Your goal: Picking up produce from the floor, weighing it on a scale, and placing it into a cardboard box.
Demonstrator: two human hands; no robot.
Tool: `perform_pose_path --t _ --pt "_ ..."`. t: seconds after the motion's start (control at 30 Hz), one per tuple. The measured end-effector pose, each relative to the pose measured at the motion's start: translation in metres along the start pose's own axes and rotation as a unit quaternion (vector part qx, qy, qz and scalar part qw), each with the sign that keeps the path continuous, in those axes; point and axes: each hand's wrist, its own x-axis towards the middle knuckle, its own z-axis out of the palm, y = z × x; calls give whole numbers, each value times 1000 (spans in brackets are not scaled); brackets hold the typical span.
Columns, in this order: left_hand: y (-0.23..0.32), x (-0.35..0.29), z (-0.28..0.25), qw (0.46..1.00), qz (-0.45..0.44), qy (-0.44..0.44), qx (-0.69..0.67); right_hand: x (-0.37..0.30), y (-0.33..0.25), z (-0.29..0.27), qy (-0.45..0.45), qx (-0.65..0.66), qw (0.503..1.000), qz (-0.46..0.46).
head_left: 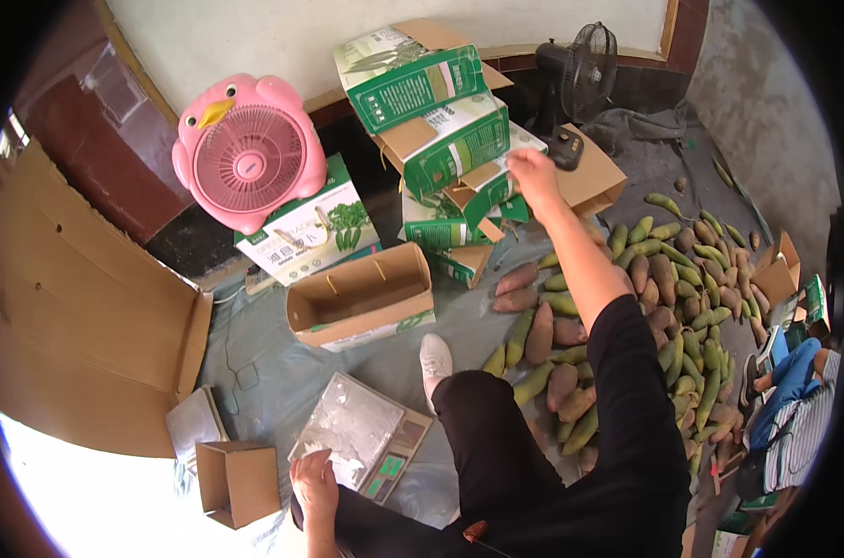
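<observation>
2 hands, 2 separate spots. Right hand (534, 177) is stretched out at the stacked cartons (427, 86) by the wall, fingertips at the edge of 1 green-and-white carton (526, 139). Looks like a thumb-and-finger pinch on the board, but the contact is too small to confirm; can't tell if the grip is closed. An edge hold would make sense: thin board, easy to catch. The carton sits on the right side of the stack, under the near end of the black fan (591, 73) corner.

Left hand (315, 485) is near the lower left corner of the scale (352, 428), over the left knee, fingers loosely curled, nothing visible in it. Reads as idle, probably resting while the other arm does the long reach.

Scale is on the grey floor sheet (264, 344), display end toward the person, presumably for reading. 1 open carton (375, 316) stands beyond it, mouth up, within reach of both hands. Pink fan (250, 167) is at a white printed carton (312, 232), likely propped up for airflow; can't tell exactly how it's supported.

Reddish tubers (539, 333) and green vegetables (583, 432) lie loose in 1 mixed spread on the right, probably kept low and wide so any piece can be picked.
</observation>
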Motion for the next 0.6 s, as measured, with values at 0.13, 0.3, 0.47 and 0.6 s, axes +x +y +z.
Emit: perform_pose_path --t 0.13,0.3,0.47,0.6 --pt "-3 14 17 1000 -6 -27 -6 67 -32 18 89 19 993 -79" --pt "-11 29 37 998 -9 -59 -5 127 -45 34 117 71 990 -22" --pt "-13 40 39 998 -6 -64 2 164 -67 54 93 72 993 -6" --pt "-20 44 42 995 -27 -94 19 192 -68 66 1 125 992 28"
